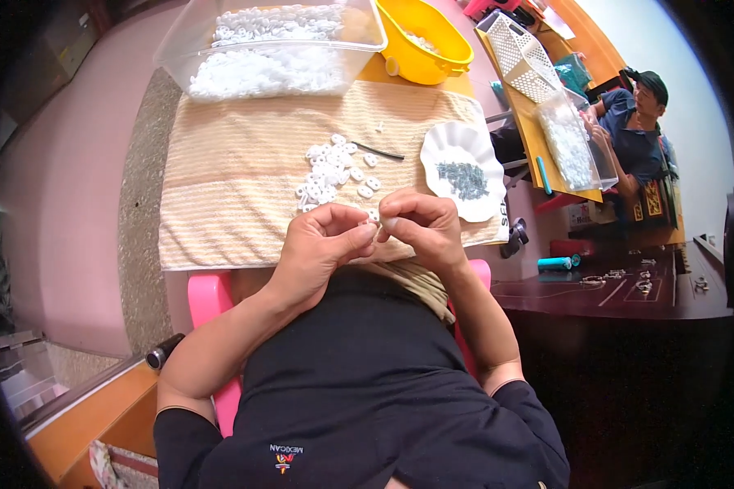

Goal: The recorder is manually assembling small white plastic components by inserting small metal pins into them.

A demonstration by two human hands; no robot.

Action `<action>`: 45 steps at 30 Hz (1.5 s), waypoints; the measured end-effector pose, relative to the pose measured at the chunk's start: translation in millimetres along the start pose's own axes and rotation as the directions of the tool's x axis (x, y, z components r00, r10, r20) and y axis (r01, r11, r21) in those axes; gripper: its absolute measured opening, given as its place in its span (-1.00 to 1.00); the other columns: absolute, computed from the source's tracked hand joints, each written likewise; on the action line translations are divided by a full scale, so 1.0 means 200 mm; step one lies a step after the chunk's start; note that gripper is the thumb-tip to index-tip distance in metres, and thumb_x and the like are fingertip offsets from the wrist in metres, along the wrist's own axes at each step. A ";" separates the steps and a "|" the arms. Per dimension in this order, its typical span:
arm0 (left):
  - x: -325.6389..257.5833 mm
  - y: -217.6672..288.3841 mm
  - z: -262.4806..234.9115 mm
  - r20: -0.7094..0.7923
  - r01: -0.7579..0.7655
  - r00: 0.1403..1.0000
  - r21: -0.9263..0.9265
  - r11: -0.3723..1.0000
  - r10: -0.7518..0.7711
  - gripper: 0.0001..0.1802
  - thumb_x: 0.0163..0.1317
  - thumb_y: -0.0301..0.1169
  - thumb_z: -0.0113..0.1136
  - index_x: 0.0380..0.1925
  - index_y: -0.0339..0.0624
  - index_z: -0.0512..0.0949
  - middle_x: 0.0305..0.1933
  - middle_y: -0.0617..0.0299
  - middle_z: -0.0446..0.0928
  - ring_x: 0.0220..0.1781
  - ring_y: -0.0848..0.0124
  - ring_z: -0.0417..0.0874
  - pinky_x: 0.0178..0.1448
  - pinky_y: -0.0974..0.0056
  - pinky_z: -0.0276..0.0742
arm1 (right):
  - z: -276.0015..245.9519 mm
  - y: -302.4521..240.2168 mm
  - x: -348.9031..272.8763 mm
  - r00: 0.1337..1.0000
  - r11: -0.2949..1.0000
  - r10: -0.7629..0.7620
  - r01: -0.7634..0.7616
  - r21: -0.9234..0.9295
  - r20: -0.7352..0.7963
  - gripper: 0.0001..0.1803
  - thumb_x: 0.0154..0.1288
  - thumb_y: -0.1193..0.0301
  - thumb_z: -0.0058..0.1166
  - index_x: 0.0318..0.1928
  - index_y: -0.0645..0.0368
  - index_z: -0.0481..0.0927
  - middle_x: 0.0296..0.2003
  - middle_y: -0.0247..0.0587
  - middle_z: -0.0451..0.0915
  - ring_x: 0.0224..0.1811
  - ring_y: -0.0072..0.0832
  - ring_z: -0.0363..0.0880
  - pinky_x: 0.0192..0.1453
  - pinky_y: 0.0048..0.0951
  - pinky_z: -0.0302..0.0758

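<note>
My left hand and my right hand meet at the near part of a striped towel, thumbs and forefingers pinched. Between the fingertips is a small white plastic piece, partly covered by them. Just beyond my hands lies a loose pile of white two-holed plastic pieces. A thin black stick rests at the pile's right side, and one tiny white piece lies apart farther off. To the right, a white wavy-edged dish holds many small dark pins.
The striped towel covers the table. At its far side stand a clear bin full of white pieces and a yellow basin. On the right, a co-worker sits at another table with a white basket and a clear tray.
</note>
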State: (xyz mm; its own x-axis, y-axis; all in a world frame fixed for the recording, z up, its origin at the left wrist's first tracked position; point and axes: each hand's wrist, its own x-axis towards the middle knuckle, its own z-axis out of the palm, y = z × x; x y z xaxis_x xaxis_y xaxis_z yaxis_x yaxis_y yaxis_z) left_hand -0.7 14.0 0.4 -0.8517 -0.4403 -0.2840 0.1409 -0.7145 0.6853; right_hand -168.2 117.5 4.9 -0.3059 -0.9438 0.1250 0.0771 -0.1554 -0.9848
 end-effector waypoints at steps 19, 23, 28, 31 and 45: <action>0.00 -0.03 -0.01 0.022 -0.127 0.992 0.038 0.991 0.126 -0.89 0.22 -0.52 0.26 -0.28 -0.31 0.55 -0.37 0.20 0.62 -0.35 0.52 0.63 -0.20 0.44 0.59 | 0.02 0.03 0.00 0.994 0.985 0.059 -0.073 0.155 0.095 -0.87 0.27 0.61 0.12 -0.19 0.43 0.60 -0.24 -0.11 0.57 -0.27 -0.45 0.65 -0.17 -0.50 0.61; 0.00 -0.03 -0.01 0.035 -0.151 0.988 0.080 0.985 0.148 -0.91 0.23 -0.53 0.24 -0.28 -0.27 0.54 -0.34 0.17 0.63 -0.31 0.48 0.65 -0.19 0.43 0.59 | 0.03 0.02 0.01 0.989 0.968 0.098 -0.120 0.221 0.109 -0.86 0.31 0.57 0.10 -0.18 0.44 0.58 -0.27 -0.12 0.59 -0.29 -0.45 0.65 -0.17 -0.49 0.62; 0.01 -0.04 -0.01 0.037 -0.208 0.978 0.107 0.972 0.205 -0.90 0.23 -0.53 0.25 -0.29 -0.33 0.56 -0.36 0.19 0.63 -0.33 0.52 0.64 -0.18 0.43 0.60 | 0.03 0.01 0.00 0.981 0.969 0.182 -0.190 0.159 0.060 -0.80 0.34 0.48 0.12 -0.16 0.41 0.58 -0.35 -0.15 0.64 -0.33 -0.48 0.65 -0.21 -0.52 0.61; 0.00 -0.03 -0.01 0.047 -0.239 0.971 0.134 0.962 0.235 -0.91 0.23 -0.53 0.25 -0.30 -0.33 0.56 -0.36 0.18 0.63 -0.33 0.52 0.64 -0.18 0.44 0.60 | 0.03 0.01 0.00 0.969 0.962 0.237 -0.244 0.122 0.073 -0.79 0.34 0.45 0.13 -0.17 0.39 0.58 -0.36 -0.18 0.64 -0.34 -0.51 0.65 -0.23 -0.55 0.59; -0.01 -0.01 0.00 0.103 -0.194 0.979 0.208 0.959 0.176 -0.88 0.20 -0.52 0.29 -0.29 -0.30 0.57 -0.33 0.23 0.63 -0.30 0.54 0.63 -0.16 0.45 0.56 | -0.03 -0.04 -0.01 0.945 0.957 0.279 -0.288 0.031 0.170 -0.81 0.32 0.46 0.15 -0.19 0.38 0.56 -0.34 -0.23 0.59 -0.33 -0.55 0.60 -0.24 -0.57 0.55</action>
State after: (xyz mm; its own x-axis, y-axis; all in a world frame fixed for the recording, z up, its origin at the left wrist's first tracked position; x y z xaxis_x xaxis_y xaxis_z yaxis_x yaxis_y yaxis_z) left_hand 0.7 16.3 -1.8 -0.8608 -0.5012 -0.0884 0.1955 -0.4861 0.8517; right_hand -173.9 121.4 11.0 -0.1064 -0.9850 -0.1358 0.1909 0.1138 -0.9750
